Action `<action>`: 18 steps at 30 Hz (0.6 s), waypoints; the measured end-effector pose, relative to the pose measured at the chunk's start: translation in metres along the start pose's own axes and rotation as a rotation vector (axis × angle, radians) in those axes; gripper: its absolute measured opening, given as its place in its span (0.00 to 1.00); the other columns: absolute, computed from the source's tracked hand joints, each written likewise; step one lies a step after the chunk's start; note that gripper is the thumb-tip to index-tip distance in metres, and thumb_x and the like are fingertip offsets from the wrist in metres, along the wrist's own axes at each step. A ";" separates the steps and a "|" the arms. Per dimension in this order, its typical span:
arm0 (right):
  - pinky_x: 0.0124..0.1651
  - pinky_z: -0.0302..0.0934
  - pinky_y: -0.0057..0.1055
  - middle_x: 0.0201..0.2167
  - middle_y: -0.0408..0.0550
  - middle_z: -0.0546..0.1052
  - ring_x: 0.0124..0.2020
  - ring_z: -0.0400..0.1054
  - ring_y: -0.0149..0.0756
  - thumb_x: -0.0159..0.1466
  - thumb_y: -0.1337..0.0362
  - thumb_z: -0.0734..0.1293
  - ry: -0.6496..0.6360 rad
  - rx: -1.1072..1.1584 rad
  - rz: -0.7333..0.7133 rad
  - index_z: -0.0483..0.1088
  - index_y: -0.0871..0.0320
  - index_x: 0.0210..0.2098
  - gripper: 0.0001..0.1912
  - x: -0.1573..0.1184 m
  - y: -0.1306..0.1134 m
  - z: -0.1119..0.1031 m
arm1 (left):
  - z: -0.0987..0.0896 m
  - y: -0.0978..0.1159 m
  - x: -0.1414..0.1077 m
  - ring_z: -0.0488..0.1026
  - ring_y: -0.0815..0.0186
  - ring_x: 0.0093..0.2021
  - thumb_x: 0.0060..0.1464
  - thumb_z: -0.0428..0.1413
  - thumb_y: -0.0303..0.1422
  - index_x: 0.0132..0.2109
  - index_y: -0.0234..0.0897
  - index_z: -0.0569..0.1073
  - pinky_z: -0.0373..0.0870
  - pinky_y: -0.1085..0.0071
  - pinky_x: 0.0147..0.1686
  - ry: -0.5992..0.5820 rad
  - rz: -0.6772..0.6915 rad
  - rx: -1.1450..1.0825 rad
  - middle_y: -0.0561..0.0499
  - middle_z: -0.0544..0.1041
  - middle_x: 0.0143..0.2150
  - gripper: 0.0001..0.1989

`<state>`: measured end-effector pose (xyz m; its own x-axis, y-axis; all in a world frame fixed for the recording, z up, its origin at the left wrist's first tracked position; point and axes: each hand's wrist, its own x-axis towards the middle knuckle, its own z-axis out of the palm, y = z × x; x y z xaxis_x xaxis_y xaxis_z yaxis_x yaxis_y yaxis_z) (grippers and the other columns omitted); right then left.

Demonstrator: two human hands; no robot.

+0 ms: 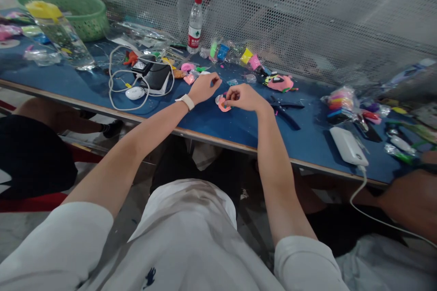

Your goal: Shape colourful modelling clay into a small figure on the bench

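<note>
My left hand (205, 87), with a pale band on its wrist, hovers over the blue table. Its thumb and fingertips come together in a pinch, and anything between them is too small to make out. Below and to its right lies a small salmon-pink modelling clay piece (223, 105) with orange and green bits. My right hand (245, 97) is at the right side of that piece, fingers curled and pressed together over its edge. Those fingertips hide whatever they grip. Black-handled pliers (287, 111) rest right of my right hand, and a pink clay figure (280, 82) lies behind them.
A red-capped bottle (195, 27) stands at the back. Leftward are a cabled white device (135, 93), a black wallet-like item (157, 75), a yellow-lidded bottle (64, 36) and a green basket (92, 20). Rightward are a white power bank (348, 145) and bagged clay (341, 102). People sit on both sides.
</note>
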<state>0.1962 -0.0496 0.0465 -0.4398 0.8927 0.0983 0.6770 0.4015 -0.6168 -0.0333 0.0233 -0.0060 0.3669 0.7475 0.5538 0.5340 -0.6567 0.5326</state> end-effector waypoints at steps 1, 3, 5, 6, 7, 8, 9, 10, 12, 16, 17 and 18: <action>0.38 0.64 0.39 0.30 0.49 0.84 0.32 0.74 0.41 0.58 0.50 0.82 0.002 -0.007 0.001 0.79 0.53 0.33 0.17 0.001 0.000 0.001 | 0.000 0.000 0.000 0.81 0.54 0.47 0.78 0.54 0.43 0.44 0.44 0.79 0.77 0.57 0.52 0.001 -0.001 -0.002 0.43 0.86 0.43 0.14; 0.38 0.64 0.39 0.30 0.49 0.84 0.31 0.74 0.41 0.58 0.49 0.83 0.005 -0.014 0.005 0.78 0.53 0.33 0.18 0.001 0.001 0.002 | 0.000 0.000 0.000 0.82 0.54 0.47 0.78 0.54 0.42 0.44 0.44 0.79 0.77 0.57 0.52 0.004 -0.002 -0.002 0.43 0.86 0.43 0.14; 0.37 0.64 0.39 0.30 0.49 0.84 0.31 0.74 0.40 0.59 0.49 0.83 0.004 -0.010 0.010 0.78 0.54 0.34 0.17 0.002 0.002 0.003 | 0.000 0.001 0.000 0.82 0.55 0.46 0.77 0.54 0.40 0.43 0.43 0.79 0.77 0.57 0.53 0.002 -0.007 0.002 0.43 0.86 0.43 0.13; 0.37 0.63 0.39 0.30 0.49 0.84 0.31 0.74 0.40 0.59 0.49 0.82 0.002 -0.008 0.012 0.79 0.54 0.34 0.17 0.002 0.003 0.003 | 0.000 0.001 0.000 0.82 0.55 0.46 0.77 0.54 0.39 0.43 0.43 0.79 0.77 0.57 0.53 0.000 -0.010 0.004 0.43 0.87 0.43 0.12; 0.37 0.63 0.39 0.30 0.49 0.84 0.31 0.74 0.40 0.59 0.49 0.82 -0.001 -0.007 0.012 0.79 0.54 0.35 0.17 0.002 0.004 0.002 | 0.000 0.002 0.000 0.82 0.55 0.46 0.76 0.54 0.38 0.43 0.43 0.79 0.77 0.57 0.53 -0.004 -0.012 0.006 0.43 0.87 0.44 0.12; 0.37 0.62 0.39 0.30 0.49 0.84 0.31 0.74 0.40 0.60 0.49 0.81 -0.003 -0.008 0.009 0.80 0.54 0.35 0.16 0.003 0.005 0.002 | 0.000 0.002 0.000 0.82 0.55 0.46 0.76 0.54 0.38 0.43 0.43 0.79 0.77 0.57 0.53 -0.007 -0.014 0.005 0.43 0.87 0.44 0.11; 0.37 0.62 0.39 0.30 0.49 0.84 0.31 0.73 0.40 0.61 0.49 0.81 -0.002 -0.010 0.004 0.80 0.54 0.35 0.16 0.003 0.006 0.002 | 0.000 0.002 0.000 0.82 0.55 0.45 0.76 0.54 0.38 0.44 0.43 0.79 0.77 0.56 0.53 -0.011 -0.014 0.003 0.42 0.87 0.44 0.11; 0.37 0.62 0.39 0.30 0.49 0.84 0.30 0.73 0.39 0.61 0.49 0.80 -0.001 -0.012 -0.002 0.80 0.54 0.35 0.16 0.003 0.007 0.001 | -0.001 0.003 0.000 0.82 0.55 0.45 0.75 0.54 0.38 0.45 0.43 0.79 0.78 0.56 0.53 -0.017 -0.013 -0.003 0.42 0.87 0.45 0.11; 0.37 0.61 0.39 0.30 0.49 0.84 0.30 0.72 0.39 0.62 0.49 0.80 0.001 -0.014 -0.009 0.80 0.54 0.36 0.15 0.004 0.008 0.001 | -0.004 0.004 -0.001 0.82 0.55 0.46 0.74 0.55 0.38 0.48 0.43 0.80 0.78 0.55 0.54 -0.044 -0.001 -0.026 0.42 0.87 0.46 0.09; 0.39 0.64 0.39 0.31 0.49 0.83 0.32 0.73 0.40 0.62 0.49 0.80 0.029 0.004 0.006 0.80 0.54 0.36 0.15 0.005 0.009 0.000 | -0.010 0.008 -0.004 0.83 0.49 0.56 0.66 0.64 0.42 0.63 0.42 0.79 0.79 0.50 0.61 -0.186 0.116 -0.088 0.39 0.85 0.57 0.22; 0.40 0.64 0.39 0.31 0.49 0.83 0.33 0.74 0.41 0.62 0.49 0.80 0.054 0.004 0.008 0.80 0.54 0.37 0.15 0.005 0.010 0.000 | -0.009 0.008 -0.005 0.81 0.46 0.61 0.63 0.66 0.44 0.66 0.42 0.78 0.78 0.48 0.65 -0.226 0.155 -0.093 0.37 0.84 0.61 0.27; 0.41 0.65 0.39 0.32 0.49 0.83 0.34 0.74 0.42 0.62 0.49 0.79 0.086 -0.002 0.007 0.80 0.54 0.37 0.16 0.006 0.011 0.000 | -0.008 0.008 -0.005 0.79 0.44 0.66 0.61 0.69 0.46 0.68 0.41 0.76 0.76 0.47 0.69 -0.261 0.187 -0.091 0.35 0.81 0.65 0.32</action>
<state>0.2011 -0.0400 0.0406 -0.3828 0.9098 0.1606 0.6813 0.3954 -0.6161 -0.0374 0.0136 0.0006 0.6414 0.6056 0.4710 0.3726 -0.7825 0.4988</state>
